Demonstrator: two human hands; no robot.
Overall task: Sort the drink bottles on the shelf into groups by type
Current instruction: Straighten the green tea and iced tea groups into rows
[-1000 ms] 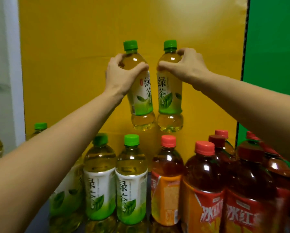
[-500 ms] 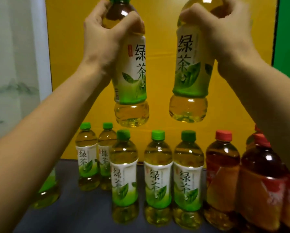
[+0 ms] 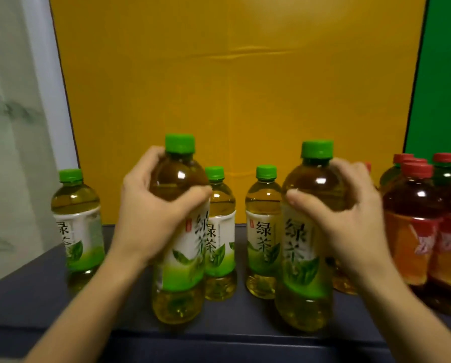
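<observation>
Glossy clear-plastic tea btls [image 3: 180,260] in L hand [image 3: 151,213], R hand [image 3: 350,221]

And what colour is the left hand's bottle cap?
Green; the cap shows best in the head view.

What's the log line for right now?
left hand: grips green-capped clear plastic tea bottle | right hand: grips second green-capped tea bottle | both upright at dark shelf front | red-capped bottles: grouped right

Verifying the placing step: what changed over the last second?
The left grip and right grip brought the left bottle and right bottle down from high before the yellow board to the front of the shelf, on or just above it. Both hold on as before. The green-capped row and red-capped bottles stayed standing.
</observation>
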